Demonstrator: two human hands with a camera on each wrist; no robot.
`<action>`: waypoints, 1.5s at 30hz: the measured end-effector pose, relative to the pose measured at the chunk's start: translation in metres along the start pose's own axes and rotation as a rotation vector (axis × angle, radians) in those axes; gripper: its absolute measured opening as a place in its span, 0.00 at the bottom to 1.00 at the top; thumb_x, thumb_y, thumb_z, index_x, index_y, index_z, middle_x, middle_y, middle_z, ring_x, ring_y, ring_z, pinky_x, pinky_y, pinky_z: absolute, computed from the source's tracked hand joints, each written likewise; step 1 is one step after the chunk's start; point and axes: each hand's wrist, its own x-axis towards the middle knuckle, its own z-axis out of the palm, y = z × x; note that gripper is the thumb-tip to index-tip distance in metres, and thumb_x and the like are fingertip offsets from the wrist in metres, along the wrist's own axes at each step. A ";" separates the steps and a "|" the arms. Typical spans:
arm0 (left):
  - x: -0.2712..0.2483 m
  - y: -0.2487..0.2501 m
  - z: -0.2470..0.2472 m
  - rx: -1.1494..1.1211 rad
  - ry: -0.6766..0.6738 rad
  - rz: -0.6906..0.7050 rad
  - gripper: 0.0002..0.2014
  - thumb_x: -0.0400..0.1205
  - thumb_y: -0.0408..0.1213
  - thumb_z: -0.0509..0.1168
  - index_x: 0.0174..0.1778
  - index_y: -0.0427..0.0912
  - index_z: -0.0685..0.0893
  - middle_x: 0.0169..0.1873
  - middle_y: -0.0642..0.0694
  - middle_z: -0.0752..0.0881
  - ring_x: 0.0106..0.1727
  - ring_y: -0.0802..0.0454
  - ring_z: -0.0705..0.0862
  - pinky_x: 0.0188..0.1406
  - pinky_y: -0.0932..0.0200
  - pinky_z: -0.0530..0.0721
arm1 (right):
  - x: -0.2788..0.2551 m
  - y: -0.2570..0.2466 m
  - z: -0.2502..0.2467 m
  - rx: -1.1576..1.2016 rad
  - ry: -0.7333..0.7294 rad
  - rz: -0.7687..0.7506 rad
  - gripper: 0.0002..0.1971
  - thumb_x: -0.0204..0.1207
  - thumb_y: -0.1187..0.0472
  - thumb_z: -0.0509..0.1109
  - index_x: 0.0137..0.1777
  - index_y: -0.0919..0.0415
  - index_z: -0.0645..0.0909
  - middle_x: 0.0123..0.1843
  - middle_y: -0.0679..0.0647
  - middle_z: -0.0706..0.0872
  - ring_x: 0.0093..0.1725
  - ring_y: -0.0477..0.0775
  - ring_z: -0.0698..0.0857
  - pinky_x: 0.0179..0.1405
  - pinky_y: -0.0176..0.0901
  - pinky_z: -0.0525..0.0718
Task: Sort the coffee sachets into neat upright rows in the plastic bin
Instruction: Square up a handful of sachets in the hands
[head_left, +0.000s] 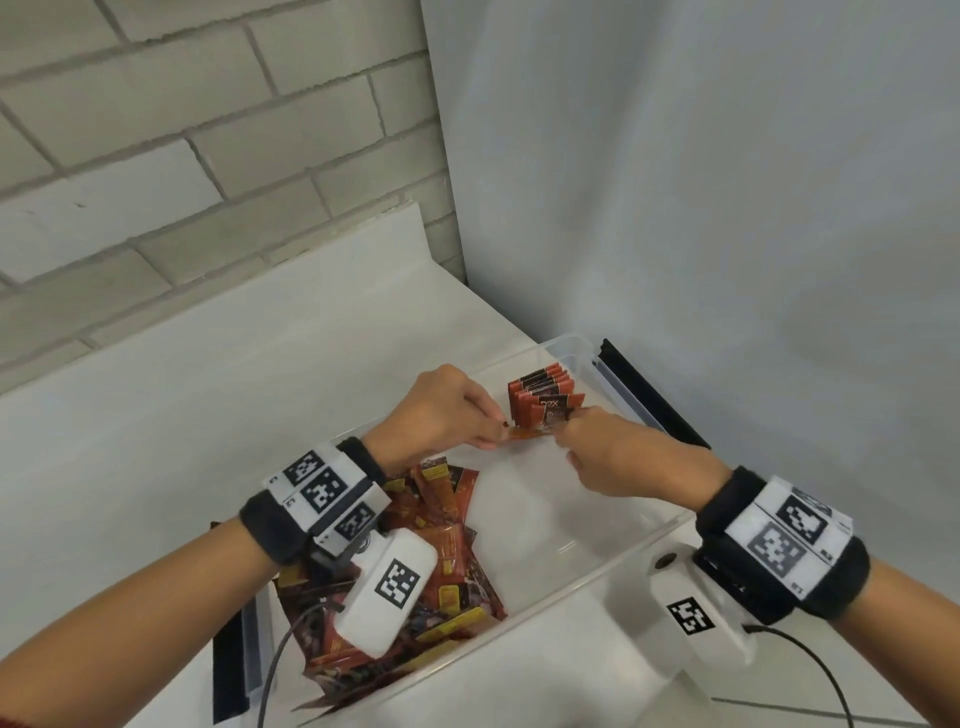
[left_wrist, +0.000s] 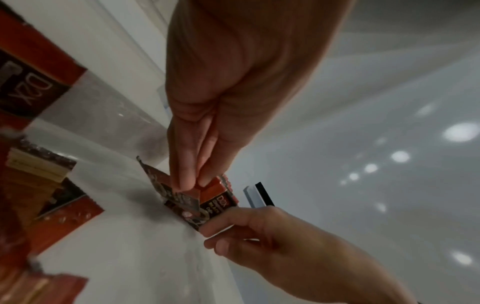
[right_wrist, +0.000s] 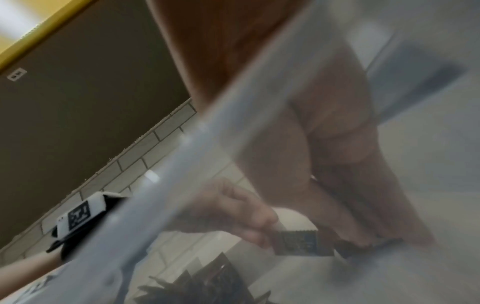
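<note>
While your left hand (head_left: 441, 410) pinches one end of a coffee sachet (head_left: 524, 433), your right hand (head_left: 613, 457) pinches its other end, both grips closed on it inside the plastic bin (head_left: 623, 564). Just beyond your grips stands an upright row of sachets (head_left: 545, 397). Behind your left wrist lies the loose pile of sachets (head_left: 441, 561). The bin sits on the desk (head_left: 208, 389).

My counter (head_left: 208, 374) is white, set into a corner. A pale brick wall (head_left: 182, 130) rises behind it on my left, and a smooth white wall (head_left: 701, 182) on my right. A black strip (head_left: 654, 397) lies along the far right, another (head_left: 228, 670) near my left. A cable (head_left: 810, 660) trails beside me.
</note>
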 end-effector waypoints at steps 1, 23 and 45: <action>0.000 0.000 0.000 0.053 0.005 0.015 0.11 0.70 0.32 0.79 0.46 0.35 0.90 0.39 0.43 0.91 0.41 0.53 0.90 0.44 0.69 0.85 | -0.001 0.001 0.000 -0.004 0.000 -0.006 0.12 0.84 0.67 0.58 0.65 0.63 0.75 0.63 0.60 0.78 0.52 0.57 0.82 0.46 0.39 0.76; 0.018 0.015 0.033 0.136 0.127 0.173 0.07 0.73 0.29 0.76 0.33 0.31 0.86 0.31 0.38 0.88 0.31 0.46 0.90 0.35 0.63 0.87 | -0.023 -0.013 -0.008 0.125 0.130 -0.029 0.17 0.81 0.70 0.56 0.69 0.61 0.71 0.57 0.56 0.74 0.48 0.54 0.73 0.42 0.36 0.71; 0.010 0.002 0.048 -0.388 -0.216 -0.201 0.16 0.69 0.14 0.56 0.49 0.28 0.80 0.46 0.35 0.80 0.54 0.46 0.78 0.53 0.58 0.72 | -0.009 -0.008 -0.006 0.181 0.187 0.106 0.17 0.84 0.66 0.57 0.72 0.64 0.69 0.64 0.62 0.78 0.53 0.54 0.79 0.47 0.38 0.75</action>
